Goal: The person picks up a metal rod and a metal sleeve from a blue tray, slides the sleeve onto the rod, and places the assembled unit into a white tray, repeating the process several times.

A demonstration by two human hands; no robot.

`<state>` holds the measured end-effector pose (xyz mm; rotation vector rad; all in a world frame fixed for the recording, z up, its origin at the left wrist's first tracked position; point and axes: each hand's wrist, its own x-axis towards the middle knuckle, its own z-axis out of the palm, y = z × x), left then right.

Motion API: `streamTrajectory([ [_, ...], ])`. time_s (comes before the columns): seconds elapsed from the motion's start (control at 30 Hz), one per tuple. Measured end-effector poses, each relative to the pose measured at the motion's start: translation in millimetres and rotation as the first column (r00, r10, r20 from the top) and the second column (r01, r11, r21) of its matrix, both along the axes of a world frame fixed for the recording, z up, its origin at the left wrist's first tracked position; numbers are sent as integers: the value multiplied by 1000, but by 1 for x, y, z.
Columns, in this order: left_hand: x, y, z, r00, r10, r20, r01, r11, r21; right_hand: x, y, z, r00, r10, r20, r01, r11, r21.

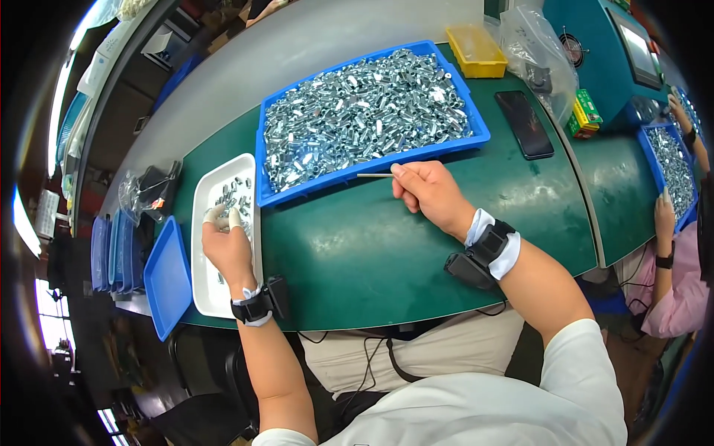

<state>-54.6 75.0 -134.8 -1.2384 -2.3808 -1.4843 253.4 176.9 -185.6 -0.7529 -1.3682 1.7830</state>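
Observation:
My left hand (227, 251) is over a white tray (204, 286) at the left, with pale covers on its fingertips. Its thumb and forefinger are apart, close to small metal hex pieces (239, 195) scattered in that tray. Nothing shows clearly between them. My right hand (433, 195) pinches one end of a thin metal rod (374, 175) between thumb and forefinger, holding it level and pointing left. The rod lies just before the near rim of a large blue tray (372, 162), which is heaped with many shiny metal hex pieces (364, 111).
A flat blue tray (168, 279) leans at the table's left edge. A yellow bin (476, 52), a plastic bag (537, 56), a phone (524, 125) and a green-yellow box (585, 114) are at the far right. A co-worker's hand (664, 213) holds another blue tray (658, 160) beyond.

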Motion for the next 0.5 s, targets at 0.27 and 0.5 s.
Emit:
streamTrajectory([
  [0.27,73,46,4,911,-401,97,411,901,-135,-1,-1,2,1000,-6,12,6,1000,3],
  [0.5,73,118,-26,752,-553,-359,435,825,-360,-2,2,-8,997,-72,32,68,991,112],
])
